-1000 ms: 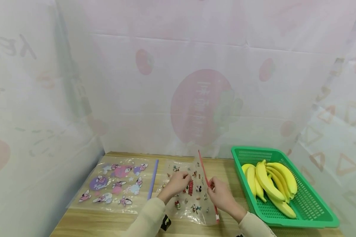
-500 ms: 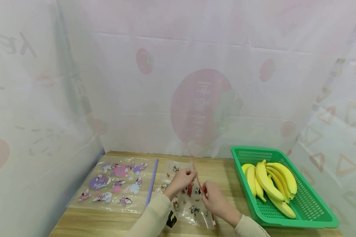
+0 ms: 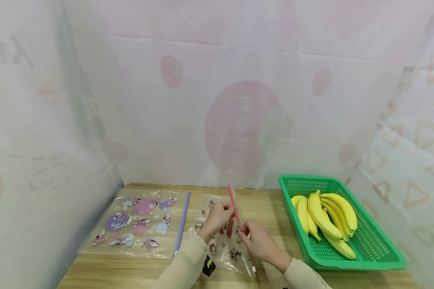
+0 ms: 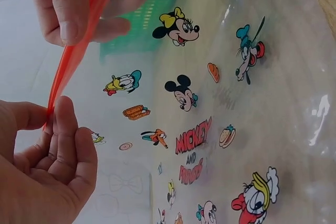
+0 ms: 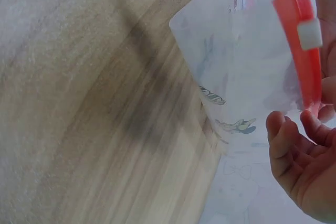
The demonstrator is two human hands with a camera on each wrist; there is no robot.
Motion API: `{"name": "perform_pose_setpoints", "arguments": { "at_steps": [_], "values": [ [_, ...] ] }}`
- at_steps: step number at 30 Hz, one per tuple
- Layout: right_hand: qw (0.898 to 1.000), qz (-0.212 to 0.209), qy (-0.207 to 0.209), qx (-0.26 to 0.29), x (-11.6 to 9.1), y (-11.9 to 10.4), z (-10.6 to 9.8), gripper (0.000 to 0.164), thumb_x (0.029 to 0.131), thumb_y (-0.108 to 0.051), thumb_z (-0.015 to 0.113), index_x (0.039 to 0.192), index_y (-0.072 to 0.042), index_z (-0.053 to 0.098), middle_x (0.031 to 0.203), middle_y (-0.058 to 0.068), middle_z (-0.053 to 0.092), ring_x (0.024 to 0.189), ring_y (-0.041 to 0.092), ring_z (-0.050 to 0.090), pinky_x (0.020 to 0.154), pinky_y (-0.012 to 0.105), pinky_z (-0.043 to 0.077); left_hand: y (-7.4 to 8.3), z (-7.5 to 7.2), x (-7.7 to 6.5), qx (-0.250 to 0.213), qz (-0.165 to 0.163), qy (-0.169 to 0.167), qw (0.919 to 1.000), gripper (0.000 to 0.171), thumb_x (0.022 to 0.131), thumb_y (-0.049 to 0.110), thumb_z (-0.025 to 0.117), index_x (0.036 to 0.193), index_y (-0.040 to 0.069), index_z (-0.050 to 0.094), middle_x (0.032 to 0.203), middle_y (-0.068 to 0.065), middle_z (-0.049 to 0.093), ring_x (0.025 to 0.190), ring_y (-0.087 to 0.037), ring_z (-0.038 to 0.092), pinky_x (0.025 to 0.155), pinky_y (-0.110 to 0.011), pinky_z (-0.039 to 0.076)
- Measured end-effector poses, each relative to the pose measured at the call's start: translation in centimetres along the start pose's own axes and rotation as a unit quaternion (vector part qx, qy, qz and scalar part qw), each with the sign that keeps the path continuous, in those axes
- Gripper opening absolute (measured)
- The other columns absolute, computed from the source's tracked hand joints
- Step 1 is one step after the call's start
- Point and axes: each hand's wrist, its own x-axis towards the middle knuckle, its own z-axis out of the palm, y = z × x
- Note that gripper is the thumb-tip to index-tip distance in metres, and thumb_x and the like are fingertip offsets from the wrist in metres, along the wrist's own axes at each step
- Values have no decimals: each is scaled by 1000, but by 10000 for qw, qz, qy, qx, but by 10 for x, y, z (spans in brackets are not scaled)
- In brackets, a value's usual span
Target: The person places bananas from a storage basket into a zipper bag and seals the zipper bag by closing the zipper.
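From where I sit, everything hangs on how the red strip (image 5: 303, 66) lies between the two hands. It edges the right side of the clear bag (image 3: 224, 257), which spreads leftward from it over the table (image 3: 275, 200), beneath the left hand (image 3: 217, 218) and its forearm. The strip's long axis runs away from the person, its far end leaning a little left and its near end a little right, and I see it lifted off the wood where it is held.

The left hand pinches it between thumb and fingers on the farther stretch; the right hand (image 3: 257, 243) pinches it on the nearer stretch, coming in from the right. The grips sit just beside each other, neither at an end. The white slider (image 5: 310, 34) is near the close end, so the right hand is the nearer of the two to it, and I judge that a pull along the strip would depend on that order.

I can't fairly tell whether the strip's two lips are parted; the film is too see-through and the fingers cover part of it.

A second bag (image 3: 139, 222) lies flat to the left, and a green basket (image 3: 358, 265) of bananas (image 3: 323, 216) stands to the right, both apart from the fingers.
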Motion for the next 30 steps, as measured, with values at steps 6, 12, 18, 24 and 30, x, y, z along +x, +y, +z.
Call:
{"name": "perform_pose_setpoints", "arguments": {
  "at_steps": [6,12,18,24,30],
  "values": [
    [9999,49,65,66,2,3,1,10,95,-19,58,86,-16,55,76,-4,64,54,1,47,46,21,42,0,-1,0,-106,-96,-72,9999,22,97,20,53,82,6,62,81,-5,65,69,-16,65,44,-22,37],
    [9984,-125,535,-149,3,0,0,17,90,-11,65,79,-15,53,65,-11,50,53,0,41,45,20,39,-2,0,1,-128,54,-152,9998,23,98,22,53,86,6,64,76,-3,64,73,-24,64,50,-26,43],
    [9972,-79,730,-162,3,1,0,21,87,-10,69,75,-14,51,64,-11,48,55,1,41,47,20,38,-8,0,2,-318,240,-288,9988,21,97,23,55,93,5,66,79,-3,64,77,-26,63,65,-41,52],
    [9974,123,699,84,3,3,1,21,88,-12,68,76,-14,50,63,-10,46,53,1,39,44,19,36,-15,0,4,-652,326,-387,9966,23,97,24,56,94,2,64,86,-6,64,81,-28,65,76,-48,52],
    [9971,230,645,335,3,4,0,19,90,-15,65,78,-13,51,64,-8,48,52,2,40,42,20,37,-21,2,2,-515,135,-378,9979,25,97,26,55,91,4,63,85,-12,64,84,-37,64,67,-44,52]
  ]
}}
